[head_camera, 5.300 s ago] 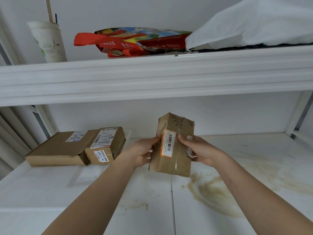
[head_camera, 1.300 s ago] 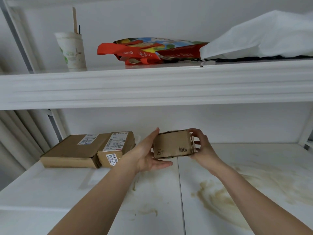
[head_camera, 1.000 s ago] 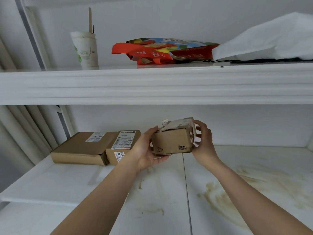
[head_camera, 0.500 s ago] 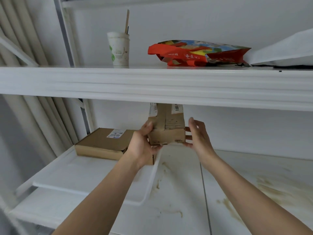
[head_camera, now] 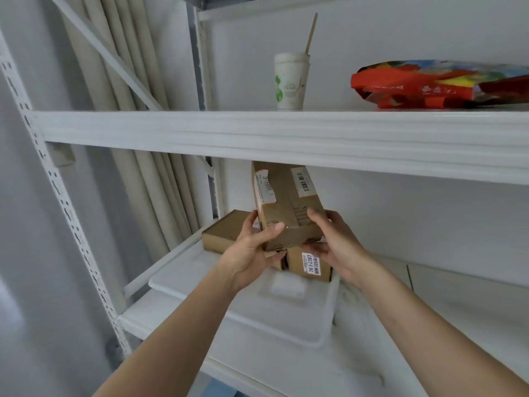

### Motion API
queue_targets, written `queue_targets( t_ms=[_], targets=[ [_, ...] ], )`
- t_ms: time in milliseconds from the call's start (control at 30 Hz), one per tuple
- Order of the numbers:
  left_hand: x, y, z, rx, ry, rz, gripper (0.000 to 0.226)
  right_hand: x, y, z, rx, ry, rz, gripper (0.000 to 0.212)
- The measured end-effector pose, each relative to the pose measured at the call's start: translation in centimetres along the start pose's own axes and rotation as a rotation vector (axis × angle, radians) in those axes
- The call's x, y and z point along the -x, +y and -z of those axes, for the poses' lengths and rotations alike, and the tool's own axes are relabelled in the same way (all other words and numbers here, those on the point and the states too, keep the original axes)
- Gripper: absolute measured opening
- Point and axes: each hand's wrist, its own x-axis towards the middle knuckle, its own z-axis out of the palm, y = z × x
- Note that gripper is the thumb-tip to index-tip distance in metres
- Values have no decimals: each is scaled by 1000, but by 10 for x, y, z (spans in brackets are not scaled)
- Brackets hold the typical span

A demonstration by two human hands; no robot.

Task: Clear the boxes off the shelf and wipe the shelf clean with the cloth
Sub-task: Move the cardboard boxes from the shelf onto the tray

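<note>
I hold a brown cardboard box (head_camera: 286, 207) with white barcode labels in both hands, tilted, just above two other boxes. My left hand (head_camera: 252, 253) grips its lower left corner and my right hand (head_camera: 335, 242) grips its lower right side. Under it a small box (head_camera: 310, 263) with a white label reading 76-3-2307 and a flat brown box (head_camera: 226, 233) rest on a white tray lid (head_camera: 229, 293) at the left end of the lower shelf (head_camera: 443, 308). No cloth is in view.
The upper shelf (head_camera: 286, 136) runs close above the held box and carries a paper cup (head_camera: 290, 81) with a stick and a red printed bag (head_camera: 440, 84). A perforated white upright (head_camera: 57, 190) and curtains (head_camera: 120, 81) stand at the left.
My view has swung left, and both hands have carried the held box leftward until it hangs over the two boxes on the tray lid. The stained right part of the shelf has left the view.
</note>
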Motion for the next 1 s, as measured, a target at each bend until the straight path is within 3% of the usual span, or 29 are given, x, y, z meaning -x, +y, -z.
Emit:
queue_targets(
  t_ms=[133,333,467,567,667,833,1000],
  targets=[
    [14,16,40,-83,31,39,119,-9,13,-38,5,-55,12,43],
    [37,28,80,-78,117,71,107,-20,27,-83,41,-122,20,43],
    [49,33,103,-44,146,101,114,-31,39,-105,59,-111,-46,45],
    [50,38,116,-44,256,113,98,-37,46,-115,12,-135,-128,37],
    [48,40,138,-2,402,92,103,-42,56,-119,2,-161,-205,28],
    [49,42,166,23,565,13,87,-49,76,-120,144,-200,-282,31],
    [47,40,177,-21,664,72,65,-56,90,-123,204,-176,-304,33]
  ],
)
